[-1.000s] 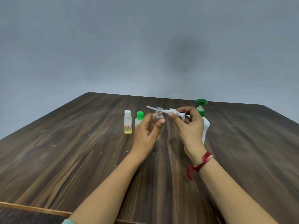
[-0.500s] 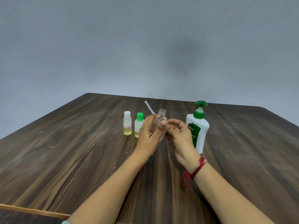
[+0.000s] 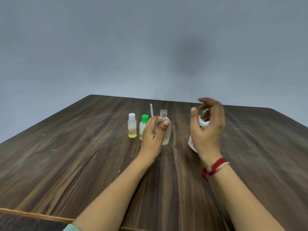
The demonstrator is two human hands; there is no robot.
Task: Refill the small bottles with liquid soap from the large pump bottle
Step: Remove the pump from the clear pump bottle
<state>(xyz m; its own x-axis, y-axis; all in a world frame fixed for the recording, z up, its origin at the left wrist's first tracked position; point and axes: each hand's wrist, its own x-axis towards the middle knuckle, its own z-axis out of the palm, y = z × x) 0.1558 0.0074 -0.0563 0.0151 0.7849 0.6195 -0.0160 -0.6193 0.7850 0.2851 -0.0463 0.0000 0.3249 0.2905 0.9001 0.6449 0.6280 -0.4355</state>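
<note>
My left hand (image 3: pixel 152 135) grips a small clear bottle (image 3: pixel 165 129) that stands uncapped on the wooden table (image 3: pixel 66 147). A thin white tube (image 3: pixel 151 110) sticks up from behind that hand's fingers; what holds it is hidden. My right hand (image 3: pixel 206 129) is blurred, with fingers loosely spread and nothing in it. It hovers in front of the large white pump bottle (image 3: pixel 191 145) and covers most of it, leaving bits of the green pump (image 3: pixel 203 112) showing. Two small bottles with yellowish liquid stand left of my left hand, one white-capped (image 3: pixel 132 125) and one green-capped (image 3: pixel 143 125).
The table's far edge lies just behind the bottles, below a plain grey wall. Its near edge runs along the bottom left of the view. A red thread band (image 3: pixel 215 166) sits on my right wrist.
My right hand took the sprayer top off the clear bottle, let go near my left hand, then swung right in front of the pump bottle. The white tube now stands behind my left hand.
</note>
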